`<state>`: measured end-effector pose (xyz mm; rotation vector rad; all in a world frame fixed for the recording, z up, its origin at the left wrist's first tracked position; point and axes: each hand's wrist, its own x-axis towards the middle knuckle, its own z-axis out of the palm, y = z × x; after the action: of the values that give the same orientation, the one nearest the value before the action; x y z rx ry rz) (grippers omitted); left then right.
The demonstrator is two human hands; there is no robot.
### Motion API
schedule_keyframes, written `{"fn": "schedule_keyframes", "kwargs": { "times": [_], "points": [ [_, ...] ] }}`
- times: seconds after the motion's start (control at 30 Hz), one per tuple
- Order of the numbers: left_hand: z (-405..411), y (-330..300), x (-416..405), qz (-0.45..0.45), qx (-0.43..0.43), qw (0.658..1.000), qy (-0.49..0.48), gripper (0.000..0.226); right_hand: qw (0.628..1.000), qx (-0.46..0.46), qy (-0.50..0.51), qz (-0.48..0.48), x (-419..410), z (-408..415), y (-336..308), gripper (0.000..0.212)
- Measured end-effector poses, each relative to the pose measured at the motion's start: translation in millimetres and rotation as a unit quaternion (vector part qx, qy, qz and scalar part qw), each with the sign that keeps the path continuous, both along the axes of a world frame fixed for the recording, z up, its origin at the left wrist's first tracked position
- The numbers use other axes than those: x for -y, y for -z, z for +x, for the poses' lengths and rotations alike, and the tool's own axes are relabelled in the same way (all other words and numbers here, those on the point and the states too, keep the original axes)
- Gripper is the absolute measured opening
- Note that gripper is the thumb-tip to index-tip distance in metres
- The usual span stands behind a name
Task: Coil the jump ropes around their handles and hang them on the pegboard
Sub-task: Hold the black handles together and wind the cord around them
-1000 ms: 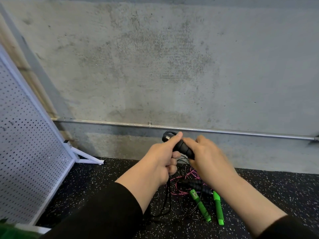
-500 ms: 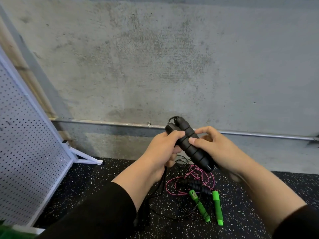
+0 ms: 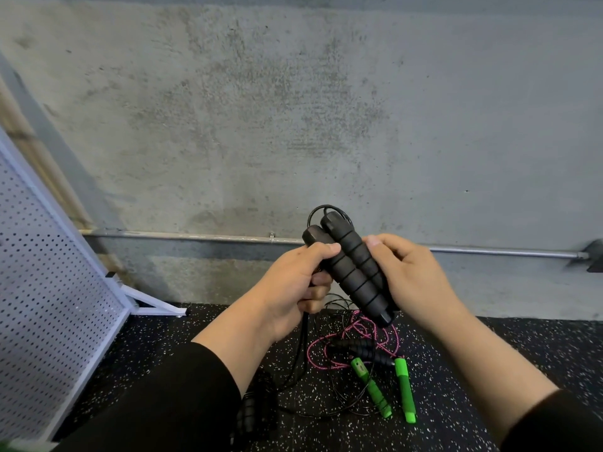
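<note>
Two black ribbed foam handles (image 3: 350, 269) of one jump rope lie side by side, tilted, held up in front of the wall. My left hand (image 3: 293, 285) grips their upper part with the thumb across them, and the black rope (image 3: 303, 340) hangs down from that fist to the floor. My right hand (image 3: 408, 275) holds the same handles from the right side, fingers curled behind them. A thin rope loop sticks out above the handle tops. The white pegboard (image 3: 49, 305) leans at the far left.
On the speckled black floor lie a pink rope (image 3: 326, 347) with dark handles, two green handles (image 3: 404, 389), and another black handle (image 3: 251, 409) near my left sleeve. A concrete wall with a metal pipe (image 3: 489, 252) stands behind. The pegboard's white foot (image 3: 153, 305) juts out.
Both hands have lifted the black handles higher and brought the pair together side by side; my right hand shifted from the top to the right side of the handles.
</note>
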<state>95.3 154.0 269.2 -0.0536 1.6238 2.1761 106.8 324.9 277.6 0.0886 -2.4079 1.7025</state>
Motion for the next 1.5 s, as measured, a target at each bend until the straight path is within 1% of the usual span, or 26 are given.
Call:
{"fn": "schedule_keyframes", "kwargs": {
  "times": [0.03,0.1,0.13,0.17,0.23,0.27,0.4,0.47,0.57,0.67,0.77,0.87,0.97,1.07,1.17,1.2,1.27,1.3,1.37,1.43,1.5],
  "points": [
    [0,1,0,0.002,0.000,1.000,0.002,0.033,0.998,0.027,0.010,-0.056,1,0,0,0.025],
    [0,1,0,0.004,0.000,1.000,0.005,0.030,0.974,0.117,-0.010,-0.193,2,-1,-1,0.012],
    [0,1,0,0.004,-0.001,1.000,0.006,0.029,0.958,0.157,-0.035,-0.237,1,-1,-2,0.019],
    [0,1,0,0.002,-0.003,1.000,0.007,0.028,0.944,0.188,-0.072,-0.261,2,0,-4,0.027],
    [0,0,-1,-0.006,-0.007,1.000,0.006,0.028,0.926,0.205,-0.130,-0.288,2,2,-7,0.030],
    [0,0,-1,-0.010,-0.007,1.000,0.003,0.028,0.925,0.199,-0.134,-0.295,3,3,-9,0.029],
    [0,0,-5,-0.023,-0.016,0.999,-0.027,0.027,0.938,0.151,-0.093,-0.297,5,5,-7,0.021],
    [-1,0,-6,-0.032,-0.027,0.998,-0.043,0.028,0.938,0.137,-0.085,-0.306,7,4,-6,0.016],
    [0,-2,-5,-0.059,-0.065,0.995,-0.043,0.027,0.904,0.177,-0.068,-0.383,9,1,-2,0.032],
    [3,-4,-5,-0.082,-0.099,0.992,-0.019,0.020,0.879,0.244,-0.049,-0.407,7,-1,-2,0.033],
    [3,-4,-3,-0.088,-0.105,0.991,-0.003,0.017,0.872,0.290,-0.067,-0.387,5,0,-1,0.048],
    [3,-4,0,-0.091,-0.120,0.989,0.012,0.014,0.855,0.335,-0.122,-0.376,6,3,-4,0.064],
    [3,-4,1,-0.102,-0.138,0.985,0.012,0.022,0.849,0.375,-0.159,-0.337,2,6,-8,0.066],
    [0,-3,4,-0.149,-0.159,0.976,0.016,0.020,0.859,0.384,-0.158,-0.299,1,6,-9,0.070],
    [-4,-4,9,-0.202,-0.174,0.964,0.006,0.019,0.881,0.347,-0.138,-0.289,0,4,-10,0.071],
    [-4,-5,10,-0.218,-0.167,0.962,-0.003,0.022,0.893,0.325,-0.124,-0.286,-1,3,-10,0.071],
    [-5,-6,11,-0.227,-0.122,0.966,-0.020,0.032,0.920,0.277,-0.090,-0.261,-3,0,-12,0.065],
    [-6,-6,12,-0.222,-0.092,0.971,-0.016,0.038,0.938,0.248,-0.072,-0.231,-3,-1,-12,0.058],
    [-6,-5,12,-0.195,-0.033,0.980,0.008,0.047,0.972,0.184,-0.047,-0.141,-5,-2,-12,0.039],
    [-5,-5,10,-0.156,0.010,0.987,0.023,0.053,0.988,0.139,-0.029,-0.059,-6,-3,-8,0.028],
    [-5,-6,8,-0.110,0.041,0.993,0.028,0.057,0.994,0.104,-0.008,0.031,-5,-8,-1,0.027]
  ]
}}
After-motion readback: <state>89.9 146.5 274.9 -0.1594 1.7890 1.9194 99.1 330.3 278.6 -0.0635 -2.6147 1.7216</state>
